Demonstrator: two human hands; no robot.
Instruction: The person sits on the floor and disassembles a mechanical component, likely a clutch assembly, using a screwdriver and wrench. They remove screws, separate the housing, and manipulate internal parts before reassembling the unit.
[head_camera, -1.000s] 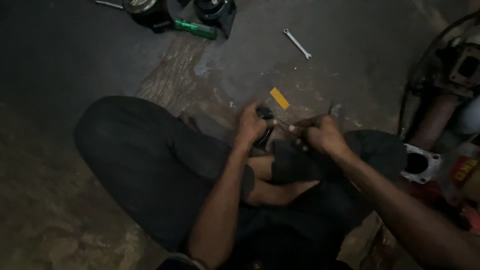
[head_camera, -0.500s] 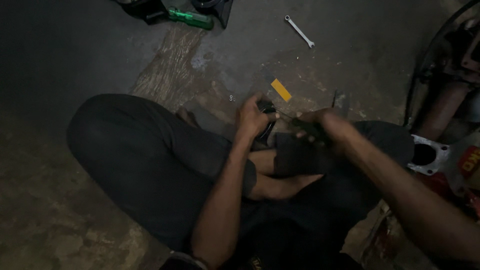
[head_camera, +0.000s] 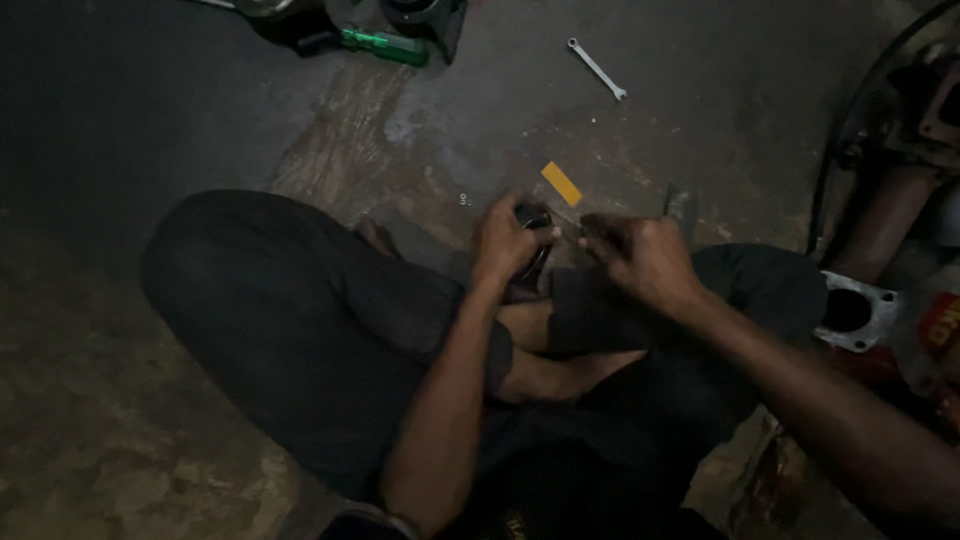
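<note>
I sit cross-legged on a dim concrete floor in dark trousers. My left hand (head_camera: 508, 243) is closed around a small dark round part (head_camera: 535, 216) held just above my knees. My right hand (head_camera: 640, 255) grips a thin metal tool (head_camera: 566, 222) whose tip reaches toward that part. The two hands are nearly touching. What the part is stays too dark to tell.
A yellow strip (head_camera: 561, 183) lies on the floor just beyond my hands. A small spanner (head_camera: 596, 68) lies farther out. A green-handled screwdriver (head_camera: 385, 44) and dark machine parts sit at the top edge. An engine block with a metal flange (head_camera: 850, 308) stands at the right.
The view has shifted slightly downward. My right hand has drawn a little to the right, away from my left hand, which keeps hold of the dark part.
</note>
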